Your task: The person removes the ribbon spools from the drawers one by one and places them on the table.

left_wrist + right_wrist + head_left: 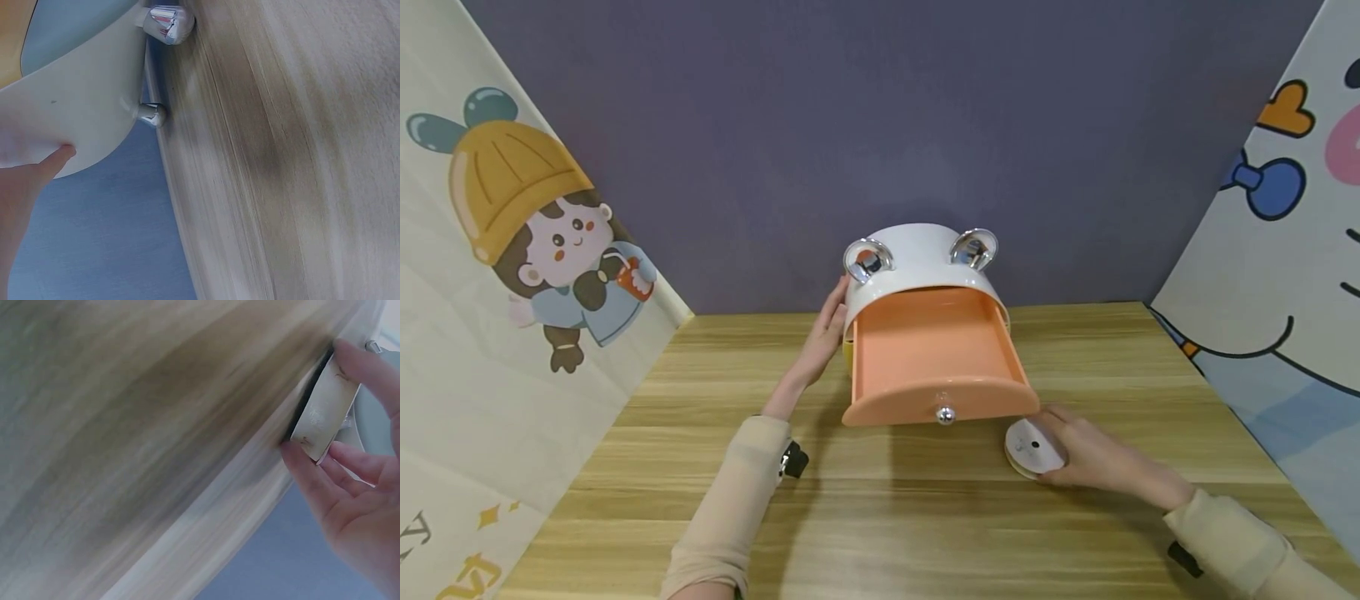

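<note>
A white storage box (917, 254) with two silver eye-like rings on top stands at the back of the table. Its peach drawer (936, 342), pulled well out toward me, shows a bare floor and a round silver knob (946, 415). My left hand (826, 333) rests along the box's left side with extended fingers; in the left wrist view the thumb (59, 159) presses on the white wall. To the right of the drawer front, my right hand (1078, 450) grips a flat round white spool (1030, 448) by its edge. The spool's pale rim (325, 409) shows between thumb and fingers.
The wood-grain table (880, 533) reaches back to a dark purple-grey wall (910, 125). Cartoon-printed panels slant in on the left (550, 250) and the right (1285, 275). Short silver feet (152, 115) hold the box up off the table.
</note>
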Action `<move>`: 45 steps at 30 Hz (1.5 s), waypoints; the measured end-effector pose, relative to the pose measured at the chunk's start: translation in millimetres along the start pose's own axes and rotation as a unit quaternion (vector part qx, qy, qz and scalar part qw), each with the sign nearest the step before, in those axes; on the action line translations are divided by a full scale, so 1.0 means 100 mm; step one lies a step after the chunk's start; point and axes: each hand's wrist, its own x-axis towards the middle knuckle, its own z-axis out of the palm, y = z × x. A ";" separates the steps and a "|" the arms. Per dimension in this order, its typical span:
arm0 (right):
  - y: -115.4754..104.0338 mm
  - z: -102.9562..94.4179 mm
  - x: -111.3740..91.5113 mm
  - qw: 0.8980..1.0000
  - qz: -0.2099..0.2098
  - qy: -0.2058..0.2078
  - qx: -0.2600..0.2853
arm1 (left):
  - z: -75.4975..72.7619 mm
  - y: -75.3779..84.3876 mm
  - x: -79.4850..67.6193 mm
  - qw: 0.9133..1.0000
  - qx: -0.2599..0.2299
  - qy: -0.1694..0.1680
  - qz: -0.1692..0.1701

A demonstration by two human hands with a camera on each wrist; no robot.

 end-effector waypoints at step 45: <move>-1.21 -0.41 0.11 0.699 0.045 -0.171 0.693 | 0.01 -0.07 -0.01 1.000 -0.017 0.001 -0.011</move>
